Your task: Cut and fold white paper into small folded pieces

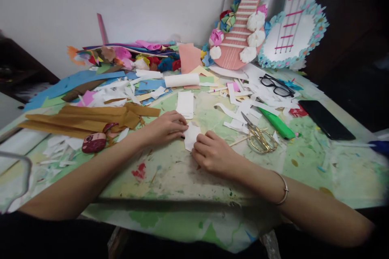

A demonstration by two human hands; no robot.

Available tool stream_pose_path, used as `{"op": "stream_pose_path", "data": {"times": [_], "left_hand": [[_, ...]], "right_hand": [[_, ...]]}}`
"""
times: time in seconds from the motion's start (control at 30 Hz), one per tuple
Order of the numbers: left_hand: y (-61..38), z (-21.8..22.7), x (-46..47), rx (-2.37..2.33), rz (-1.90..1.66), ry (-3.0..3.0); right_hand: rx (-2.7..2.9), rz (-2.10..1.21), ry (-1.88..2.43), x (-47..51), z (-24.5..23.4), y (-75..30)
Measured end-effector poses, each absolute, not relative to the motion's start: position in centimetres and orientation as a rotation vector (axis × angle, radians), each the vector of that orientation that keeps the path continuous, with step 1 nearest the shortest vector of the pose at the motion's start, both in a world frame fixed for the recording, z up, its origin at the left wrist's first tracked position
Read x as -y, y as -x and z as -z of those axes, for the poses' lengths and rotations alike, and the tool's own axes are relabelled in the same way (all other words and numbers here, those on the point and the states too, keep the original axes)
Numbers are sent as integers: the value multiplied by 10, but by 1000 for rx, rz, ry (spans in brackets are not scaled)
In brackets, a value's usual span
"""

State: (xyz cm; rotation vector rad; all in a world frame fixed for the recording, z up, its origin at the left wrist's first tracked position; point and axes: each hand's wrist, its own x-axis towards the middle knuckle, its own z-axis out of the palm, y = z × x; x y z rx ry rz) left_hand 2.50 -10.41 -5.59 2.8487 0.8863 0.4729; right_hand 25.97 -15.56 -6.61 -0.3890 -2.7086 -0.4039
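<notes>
A small folded piece of white paper [191, 135] lies at the middle of the table, between my two hands. My left hand [170, 127] rests on the table with its fingertips on the paper's left edge. Curled over the right side of the same piece is my right hand [212, 151], fingers closed on it and hiding that edge. Just beyond them sits a stack of white paper rectangles [185, 103]. Gold-handled scissors [261, 139] lie to the right of my right hand, close to a green utility knife [278, 123].
Black glasses [276, 85] and a black phone [326, 119] lie on the right. Brown crepe paper [79, 119] and a dark red round object [94, 142] are on the left. Paper scraps and a white roll [181, 80] lie behind; a pink paper guitar [235, 44] leans against the wall.
</notes>
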Motion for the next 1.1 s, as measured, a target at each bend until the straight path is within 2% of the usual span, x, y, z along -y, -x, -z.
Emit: {"op": "stream_pose_path", "data": {"times": [0.1,0.2,0.4,0.5,0.6,0.7,0.83,1.1], "left_hand": [[-19,51,98,-788,-445,-2842],[-19,54,99,-734,-520,-2776],[-35,73,105,-875,-1029,-2622],[-37,73,106,-953,-1235,-2715],[-29,67,111,-991,-1350,-2960],[-19,61,121,-927,-1243,-3248],[-18,56,134,-882,-988,-3466],[-35,62,138,-978,-943,-3339]], "right_hand": [[2633,404,440,154,65,-258],[2439,172,559,144,61,-259],[2143,-298,679,122,49,-273],[2118,-272,688,116,50,-281],[2164,-50,584,114,55,-290],[2297,88,529,113,62,-296],[2439,80,600,109,72,-296],[2482,-35,677,109,69,-283]]}}
